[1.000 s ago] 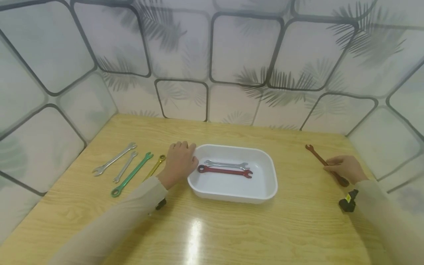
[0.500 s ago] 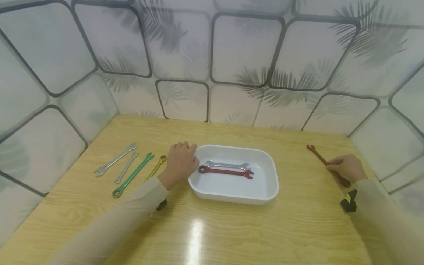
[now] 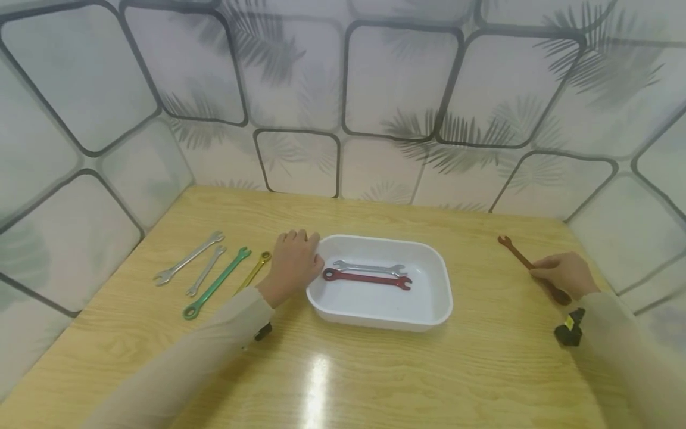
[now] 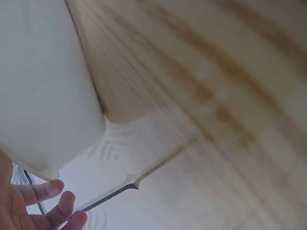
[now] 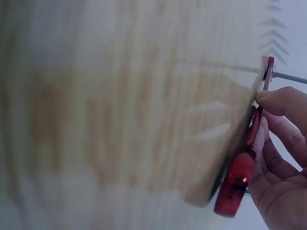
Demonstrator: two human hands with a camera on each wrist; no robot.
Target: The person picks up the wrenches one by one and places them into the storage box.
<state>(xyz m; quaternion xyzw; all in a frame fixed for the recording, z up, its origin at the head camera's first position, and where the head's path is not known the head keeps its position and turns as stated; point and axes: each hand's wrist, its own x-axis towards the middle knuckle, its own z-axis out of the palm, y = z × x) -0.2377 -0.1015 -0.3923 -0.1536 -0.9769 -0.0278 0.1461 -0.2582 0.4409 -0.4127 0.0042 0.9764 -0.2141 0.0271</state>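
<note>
In the head view my right hand (image 3: 568,274) pinches a reddish-brown combination wrench (image 3: 515,252) at the right of the table. Its open end points away from me and its ring end toward my wrist. The right wrist view shows the same wrench (image 5: 237,179) as shiny red, with thumb and fingers on its shaft close over the wood. My left hand (image 3: 293,262) holds the left rim of a white tray (image 3: 380,322), fingers bent beside the outer wall. Inside the tray lie a silver open-end wrench (image 3: 370,267) and a red ratchet wrench (image 3: 370,278), side by side.
Left of the tray lie a large silver wrench (image 3: 187,260), a small silver wrench (image 3: 206,271), a green wrench (image 3: 217,282) and a yellow wrench (image 3: 254,271), the last partly behind my left arm. A patterned wall (image 3: 386,167) borders the wooden table (image 3: 375,375) at the back.
Both hands keep their holds, and the wrenches and tray stay where they are. The whole head view has shifted slightly.
</note>
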